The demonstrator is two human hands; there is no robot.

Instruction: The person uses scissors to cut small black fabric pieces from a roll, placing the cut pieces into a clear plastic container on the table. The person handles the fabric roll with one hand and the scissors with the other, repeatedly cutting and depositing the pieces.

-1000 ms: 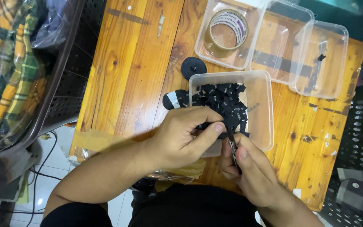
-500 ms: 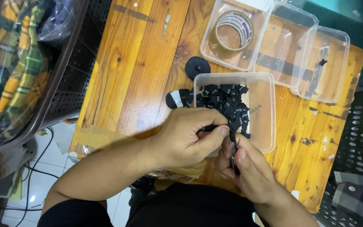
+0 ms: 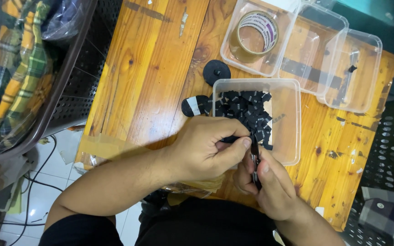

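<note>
My left hand (image 3: 208,148) pinches a thin black strip (image 3: 230,139) between thumb and forefinger at the near edge of a clear plastic tub (image 3: 288,123). My right hand (image 3: 270,187) grips small black snips (image 3: 254,157) held upright against that strip. The tub holds several small black cut pieces (image 3: 247,109) piled at its left side. Both hands meet over the front of the wooden table (image 3: 151,82).
A black roll (image 3: 194,105) and a black disc (image 3: 216,71) lie left of the tub. Behind stand three clear tubs, one holding a tape roll (image 3: 254,34). A dark crate with bagged plaid cloth (image 3: 19,77) is at the left, another crate (image 3: 388,150) at the right.
The hands have barely shifted. The left thumb has slid along the strip toward the snips; the tubs and other things stay put.
</note>
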